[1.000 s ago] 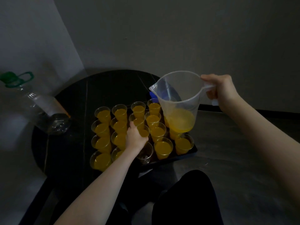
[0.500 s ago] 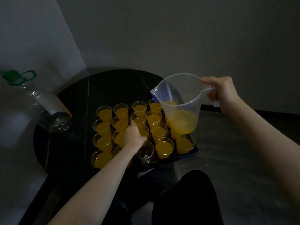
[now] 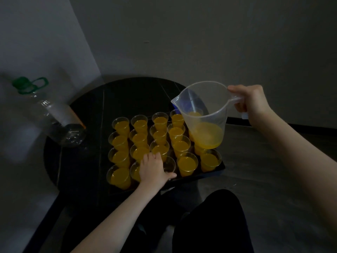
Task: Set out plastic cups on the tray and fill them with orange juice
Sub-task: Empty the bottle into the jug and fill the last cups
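A dark tray (image 3: 213, 173) on the round black table carries several clear plastic cups (image 3: 140, 138) filled with orange juice. One cup (image 3: 169, 164) in the front row holds no juice. My left hand (image 3: 152, 169) grips that cup, thumb along its near side. My right hand (image 3: 250, 105) holds the handle of a translucent measuring jug (image 3: 204, 114), raised over the tray's right rows. The jug stays nearly upright with orange juice in its bottom, spout pointing left.
An empty clear bottle (image 3: 54, 117) with a green cap stands at the table's (image 3: 87, 161) left edge by the wall. A blue object (image 3: 175, 106) shows behind the jug. My dark-clothed legs (image 3: 209, 221) are below the tray.
My left hand slid toward the near edge and closed round the juice-free cup. The jug stayed raised in nearly the same place.
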